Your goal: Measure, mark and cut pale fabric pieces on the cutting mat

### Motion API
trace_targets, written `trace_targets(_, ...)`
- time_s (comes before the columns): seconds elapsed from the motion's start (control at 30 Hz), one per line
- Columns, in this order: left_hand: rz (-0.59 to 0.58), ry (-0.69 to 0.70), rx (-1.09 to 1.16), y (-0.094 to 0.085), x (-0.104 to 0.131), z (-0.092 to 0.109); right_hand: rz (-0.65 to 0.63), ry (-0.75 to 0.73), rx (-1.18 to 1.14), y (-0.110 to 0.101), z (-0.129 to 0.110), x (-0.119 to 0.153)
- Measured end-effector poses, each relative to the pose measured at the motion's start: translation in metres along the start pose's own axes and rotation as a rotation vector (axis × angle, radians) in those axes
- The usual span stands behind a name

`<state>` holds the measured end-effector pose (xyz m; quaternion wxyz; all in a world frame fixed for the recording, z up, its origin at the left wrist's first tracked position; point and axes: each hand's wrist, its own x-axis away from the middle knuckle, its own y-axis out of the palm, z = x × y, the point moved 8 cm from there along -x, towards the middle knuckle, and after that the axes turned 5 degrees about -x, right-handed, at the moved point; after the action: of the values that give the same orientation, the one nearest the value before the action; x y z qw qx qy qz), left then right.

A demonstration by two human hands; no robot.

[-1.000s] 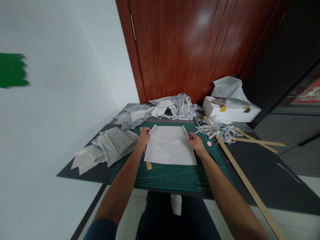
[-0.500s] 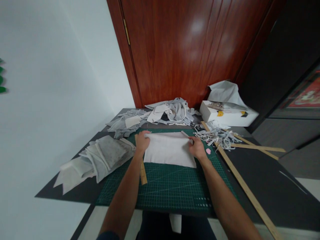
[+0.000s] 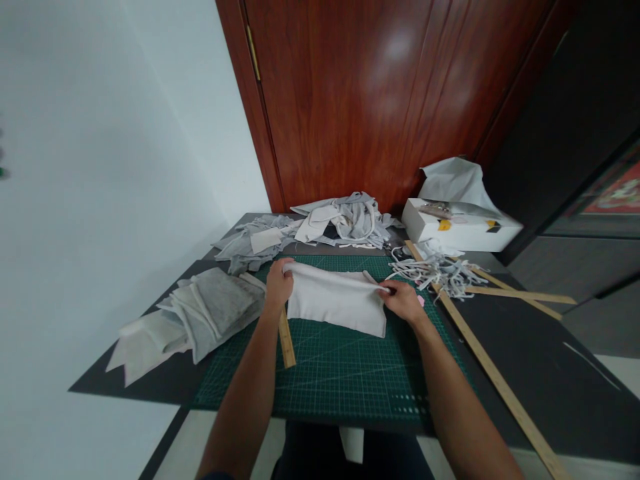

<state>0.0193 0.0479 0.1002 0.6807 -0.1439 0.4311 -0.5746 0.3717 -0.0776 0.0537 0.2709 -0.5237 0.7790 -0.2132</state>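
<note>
A pale, nearly white piece of fabric (image 3: 335, 300) is stretched between my two hands over the green cutting mat (image 3: 345, 387). My left hand (image 3: 279, 283) is closed on its upper left corner. At the upper right corner, my right hand (image 3: 403, 300) pinches the cloth, and a taut fold runs between both grips. The lower edge of the fabric hangs down close to the mat; whether it touches I cannot tell. Beside my left wrist a short wooden ruler (image 3: 287, 343) lies on the mat, its upper end hidden by the hand and cloth.
Grey folded fabric (image 3: 220, 303) lies at left, with fabric scraps (image 3: 345, 220) heaped at the back. A white box (image 3: 460, 230) stands back right. Near it are thin cloth strips (image 3: 440, 270), crossed wooden rulers (image 3: 520, 295) and a long wooden ruler (image 3: 495, 380).
The upper edge of the fabric has been pulled tauter into a fold. My left hand has shifted slightly left, my right hand slightly right and down. The view has tilted a little.
</note>
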Motion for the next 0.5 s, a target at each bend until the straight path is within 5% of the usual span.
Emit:
trace_targets(0.3, -0.026, -0.006, 0.176, -0.006, -0.002, -0.008, 0.139, -0.059, -0.536, -0.026, 0.004, 0.01)
trace_targets(0.5, -0.03, -0.053, 0.247, -0.004, -0.005, -0.007, 0.361, -0.089, -0.457, -0.04, -0.008, 0.015)
